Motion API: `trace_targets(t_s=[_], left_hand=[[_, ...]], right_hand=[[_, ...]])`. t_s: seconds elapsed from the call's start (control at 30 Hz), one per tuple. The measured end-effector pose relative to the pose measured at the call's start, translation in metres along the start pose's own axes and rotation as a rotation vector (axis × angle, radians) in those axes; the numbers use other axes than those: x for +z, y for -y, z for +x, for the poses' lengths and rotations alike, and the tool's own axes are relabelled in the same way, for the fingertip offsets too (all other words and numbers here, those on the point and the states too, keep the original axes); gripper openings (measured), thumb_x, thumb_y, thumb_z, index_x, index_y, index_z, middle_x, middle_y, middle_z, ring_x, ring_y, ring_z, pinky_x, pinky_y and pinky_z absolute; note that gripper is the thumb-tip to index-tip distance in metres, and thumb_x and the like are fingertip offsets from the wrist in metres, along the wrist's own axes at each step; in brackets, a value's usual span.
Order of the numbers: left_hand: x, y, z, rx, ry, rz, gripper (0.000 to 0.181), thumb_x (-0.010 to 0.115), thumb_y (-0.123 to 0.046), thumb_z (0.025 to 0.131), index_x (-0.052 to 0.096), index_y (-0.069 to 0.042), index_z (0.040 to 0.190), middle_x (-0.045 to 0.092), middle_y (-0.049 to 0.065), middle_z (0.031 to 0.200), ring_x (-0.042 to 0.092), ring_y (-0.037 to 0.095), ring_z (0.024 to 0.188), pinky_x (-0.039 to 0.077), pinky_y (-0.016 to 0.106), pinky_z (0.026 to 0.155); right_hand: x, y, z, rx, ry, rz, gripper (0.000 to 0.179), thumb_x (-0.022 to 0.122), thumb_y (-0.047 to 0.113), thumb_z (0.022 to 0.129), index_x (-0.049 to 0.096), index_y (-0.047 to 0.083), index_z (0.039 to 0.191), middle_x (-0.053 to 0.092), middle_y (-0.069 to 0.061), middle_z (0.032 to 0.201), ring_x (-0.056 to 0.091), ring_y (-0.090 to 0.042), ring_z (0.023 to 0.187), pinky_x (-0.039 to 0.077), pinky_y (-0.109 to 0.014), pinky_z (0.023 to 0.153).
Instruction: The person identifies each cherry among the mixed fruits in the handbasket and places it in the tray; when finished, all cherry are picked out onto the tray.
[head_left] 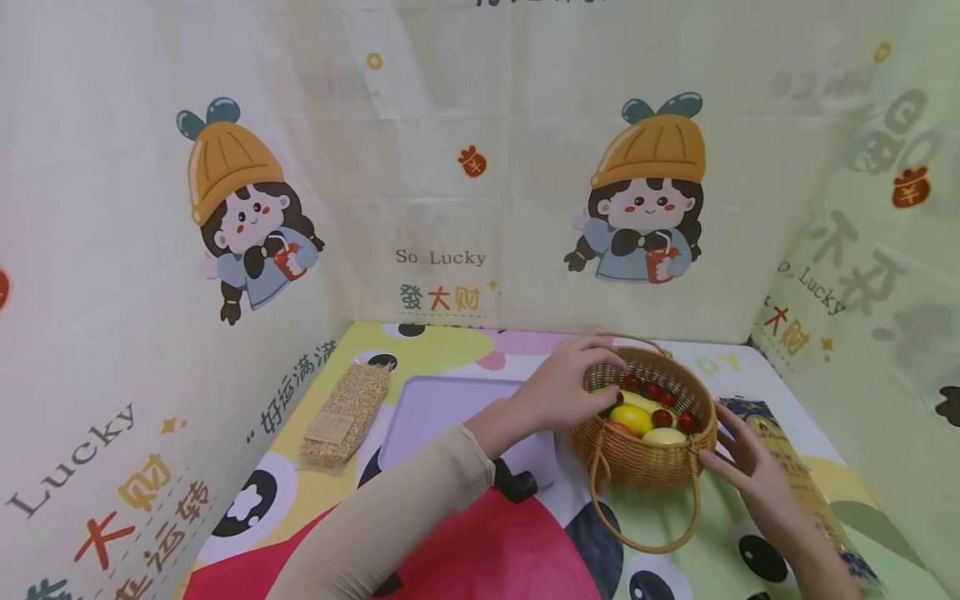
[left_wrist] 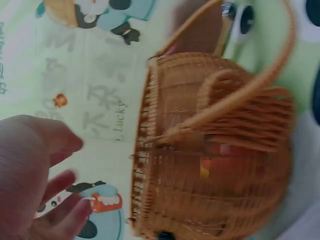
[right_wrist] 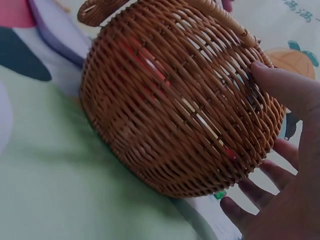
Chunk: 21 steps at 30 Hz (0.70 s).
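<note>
A round wicker basket (head_left: 637, 462) stands on the patterned cloth, its looped handles hanging down. Inside lie a yellow lemon-shaped fruit (head_left: 632, 418), a pale round fruit (head_left: 664, 436) and several dark red cherries (head_left: 666, 400). Over the basket's left rim reaches my left hand (head_left: 564, 385), fingers bent loosely above the fruit. In the left wrist view nothing shows between its thumb and fingers. My right hand (head_left: 761, 471) rests on the basket's right side, thumb and fingers spread. The right wrist view shows the thumb touching the woven wall (right_wrist: 175, 110).
A lilac tray (head_left: 450, 385) lies left of the basket, partly behind the left arm. Farther left is a clear bag of yellow kernels (head_left: 348, 414). A long blue and gold packet (head_left: 795, 475) lies to the right. Printed cloth walls (head_left: 525, 183) enclose the table.
</note>
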<state>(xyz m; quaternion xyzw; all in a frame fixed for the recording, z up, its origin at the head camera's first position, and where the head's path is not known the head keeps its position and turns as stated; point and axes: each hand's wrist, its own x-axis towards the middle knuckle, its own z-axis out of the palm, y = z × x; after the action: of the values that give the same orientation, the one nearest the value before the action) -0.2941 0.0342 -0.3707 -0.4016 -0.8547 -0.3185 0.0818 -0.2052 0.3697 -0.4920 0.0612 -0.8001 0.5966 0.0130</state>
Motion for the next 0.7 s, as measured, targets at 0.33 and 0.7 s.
trace_targets(t_s=[0.33, 0.7], left_hand=[[0.005, 0.004, 0.057, -0.037, 0.335, -0.027, 0.026, 0.076, -0.025, 0.106, 0.080, -0.023, 0.132, 0.077, -0.010, 0.122, 0.064, 0.003, 0.101, 0.055, 0.020, 0.089], [0.029, 0.011, 0.084, -0.112, 0.498, 0.078, 0.026, 0.079, -0.022, 0.104, 0.083, -0.023, 0.130, 0.078, -0.012, 0.119, 0.065, 0.000, 0.101, 0.057, 0.023, 0.092]], right_hand=[[0.009, -0.013, 0.001, -0.072, -0.064, 0.168, 0.080, 0.059, 0.005, 0.113, 0.020, 0.025, 0.180, 0.020, 0.008, 0.185, 0.035, 0.008, 0.152, 0.046, -0.004, 0.101], [0.011, -0.023, 0.001, -0.113, -0.116, 0.251, 0.078, 0.060, -0.002, 0.111, 0.026, 0.020, 0.178, 0.028, 0.009, 0.183, 0.047, 0.017, 0.138, 0.051, -0.008, 0.103]])
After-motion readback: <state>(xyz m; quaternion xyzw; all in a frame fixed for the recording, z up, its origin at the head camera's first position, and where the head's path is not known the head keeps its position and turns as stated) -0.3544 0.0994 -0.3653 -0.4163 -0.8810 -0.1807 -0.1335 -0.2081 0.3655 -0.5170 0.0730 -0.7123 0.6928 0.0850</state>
